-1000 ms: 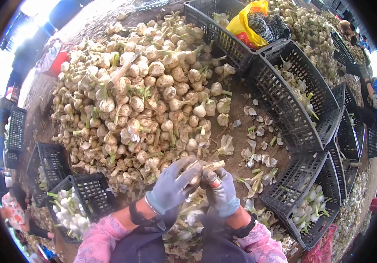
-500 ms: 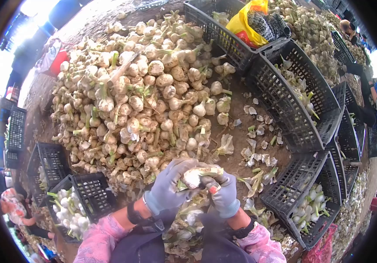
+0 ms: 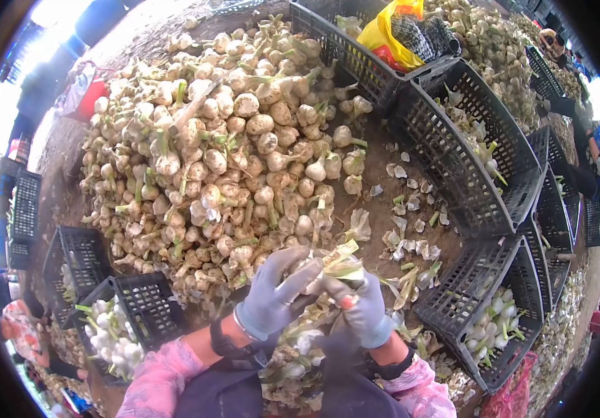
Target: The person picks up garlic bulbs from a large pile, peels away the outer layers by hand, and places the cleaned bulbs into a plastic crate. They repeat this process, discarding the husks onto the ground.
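Between my gloved hands is a garlic bulb (image 3: 342, 265), its pale green stem and loose dry skin pointing up and right. My left hand (image 3: 277, 292) curls its fingers around the bulb end, hiding most of it. My right hand (image 3: 361, 311) is closed against the stem side, thumb pressed to the peeling skin; an orange-red patch shows at the thumb. Whether a small tool is in this hand I cannot make out. Just beyond my hands lies a large heap of unpeeled garlic (image 3: 244, 160). Stripped garlic skins (image 3: 303, 348) are piled in my lap.
At the lower left a black crate (image 3: 150, 313) holds cleaned white garlic (image 3: 113, 334). Another black crate (image 3: 464, 292) with cleaned bulbs stands at right. Further crates line the right side, one with a yellow bag (image 3: 380, 31). Other people sit at both edges.
The garlic has turned so its stem now points up and right, with leaf layers spread. My left fingers have shifted over the bulb, covering its white side.
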Motion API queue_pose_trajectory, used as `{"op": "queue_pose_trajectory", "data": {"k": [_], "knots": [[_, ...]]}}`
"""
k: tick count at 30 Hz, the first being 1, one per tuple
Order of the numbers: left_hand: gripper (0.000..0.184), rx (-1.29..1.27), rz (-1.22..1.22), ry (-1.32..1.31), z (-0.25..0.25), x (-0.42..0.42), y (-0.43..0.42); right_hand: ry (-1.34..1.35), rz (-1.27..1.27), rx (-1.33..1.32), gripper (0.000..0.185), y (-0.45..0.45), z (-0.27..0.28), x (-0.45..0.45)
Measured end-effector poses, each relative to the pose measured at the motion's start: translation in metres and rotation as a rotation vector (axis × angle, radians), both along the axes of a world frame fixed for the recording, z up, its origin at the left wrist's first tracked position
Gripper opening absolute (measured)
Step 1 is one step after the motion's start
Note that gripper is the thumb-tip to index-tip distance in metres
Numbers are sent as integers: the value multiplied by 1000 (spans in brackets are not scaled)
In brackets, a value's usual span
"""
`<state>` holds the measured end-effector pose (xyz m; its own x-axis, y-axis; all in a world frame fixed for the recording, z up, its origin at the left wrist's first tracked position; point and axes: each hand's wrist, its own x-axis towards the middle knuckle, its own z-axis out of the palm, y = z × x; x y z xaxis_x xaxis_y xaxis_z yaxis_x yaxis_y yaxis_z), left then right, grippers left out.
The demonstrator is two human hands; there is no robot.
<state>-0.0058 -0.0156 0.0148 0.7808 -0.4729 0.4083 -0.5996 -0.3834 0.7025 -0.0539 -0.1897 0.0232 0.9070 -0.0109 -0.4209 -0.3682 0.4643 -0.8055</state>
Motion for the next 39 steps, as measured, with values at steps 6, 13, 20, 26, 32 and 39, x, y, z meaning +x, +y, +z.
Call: {"op": "queue_pose_trajectory", "data": {"k": [6,13,20,26,32,39], "knots": [[55,139,-20,-135,10,-4,2,-145,-46,-244,30,8,-16,-5],[58,-91,-225,122,0,-4,3,-459,-118,-803,36,11,-37,1],[63,-394,-178,378,4,4,0,-290,-11,-569,23,-14,-27,5],[63,-113,-174,-53,-2,6,-1,-30,46,-194,17,1,8,-4],[81,-224,-72,325,3,-11,-8,-256,-37,-681,35,6,-5,-4],[64,-291,-47,576,-13,-13,0,-582,6,-1098,45,6,-10,3]]}}
